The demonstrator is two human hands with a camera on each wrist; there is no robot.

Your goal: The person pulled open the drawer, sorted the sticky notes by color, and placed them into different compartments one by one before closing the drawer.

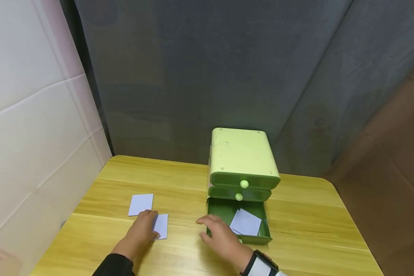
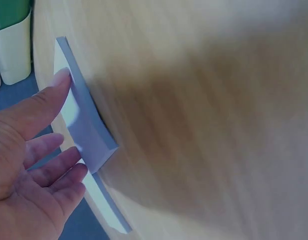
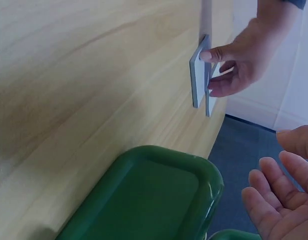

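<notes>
My left hand [image 1: 141, 230] grips a square white pad [image 1: 162, 227], with the thumb near one edge and the fingers at the opposite side. That pad [image 2: 86, 125] has a visible thickness and lies at table height; the fingers hide part of it. A second white pad [image 1: 140, 204] lies just beyond it. My right hand [image 1: 224, 238] hovers by the left front corner of the pulled-out bottom drawer [image 1: 220, 206], fingers loosely bent and holding nothing. White square pieces [image 1: 247, 222] overlap inside this drawer.
The light-green cabinet [image 1: 243, 151] stands near the table's back edge, its two upper drawers with round knobs [image 1: 244, 184] above the bottom one. Wood-grain table [image 1: 179, 191] lies between the pads and cabinet. A dark curtain [image 1: 200, 76] hangs behind.
</notes>
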